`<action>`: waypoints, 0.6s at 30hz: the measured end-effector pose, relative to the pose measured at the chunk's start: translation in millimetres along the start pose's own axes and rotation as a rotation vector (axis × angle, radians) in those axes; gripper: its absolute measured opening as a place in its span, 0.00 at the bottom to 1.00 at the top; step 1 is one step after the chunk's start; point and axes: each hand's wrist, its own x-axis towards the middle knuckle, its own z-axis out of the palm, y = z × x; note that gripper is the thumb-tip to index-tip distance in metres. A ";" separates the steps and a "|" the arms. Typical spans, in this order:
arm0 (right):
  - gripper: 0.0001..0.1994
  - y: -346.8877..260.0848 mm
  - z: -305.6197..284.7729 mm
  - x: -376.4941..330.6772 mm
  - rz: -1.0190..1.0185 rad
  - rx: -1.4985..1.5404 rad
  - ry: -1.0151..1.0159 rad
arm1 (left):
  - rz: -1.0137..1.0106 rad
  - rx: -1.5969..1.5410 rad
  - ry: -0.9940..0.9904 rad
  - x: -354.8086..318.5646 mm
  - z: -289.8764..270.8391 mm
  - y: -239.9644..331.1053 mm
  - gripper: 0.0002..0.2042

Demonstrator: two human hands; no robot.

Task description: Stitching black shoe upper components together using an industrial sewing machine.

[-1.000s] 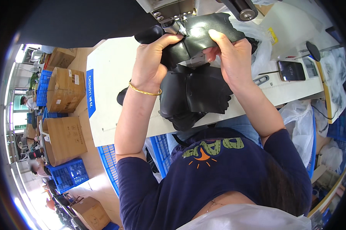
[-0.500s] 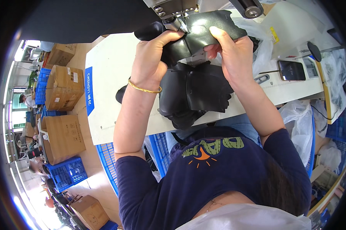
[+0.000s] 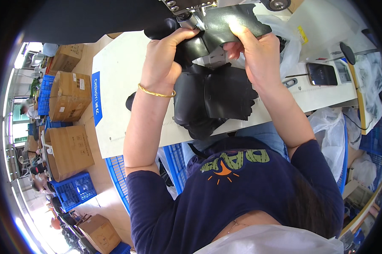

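Head view: both hands feeding black leather under the sewing machine.
Left hand (image 3: 163,63) fingers curled tight on the black leather piece (image 3: 225,29); right hand (image 3: 252,53) pinches its other edge at the presser foot (image 3: 186,17). More cut pieces (image 3: 212,99) wait on the white table (image 3: 123,80), so the stitching looks mid-way.

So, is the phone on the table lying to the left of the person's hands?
No, the phone lies on the white table to the right of the right hand, past the black leather piece.
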 end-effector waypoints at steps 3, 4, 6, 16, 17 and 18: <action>0.09 -1.4 0.9 0.5 0.011 -0.005 -0.032 | -0.056 -0.017 -0.008 3.7 -2.6 4.0 0.05; 0.10 -1.4 0.8 0.9 0.023 -0.014 -0.033 | -0.053 -0.017 -0.006 2.0 -2.5 4.0 0.05; 0.09 -2.0 -0.2 1.1 0.026 -0.029 -0.035 | 0.018 0.018 -0.027 -0.8 -2.5 0.4 0.06; 0.11 -11.2 -7.8 -1.1 0.067 0.036 -0.017 | -0.032 -0.211 -0.087 -1.1 -25.0 -1.9 0.09; 0.11 -9.4 -10.2 0.1 0.068 0.037 -0.019 | -0.038 -0.268 -0.080 -2.4 -29.4 -0.8 0.09; 0.11 -6.0 -13.6 2.0 0.030 0.056 0.012 | -0.044 -0.326 -0.073 -3.1 -33.4 -0.4 0.10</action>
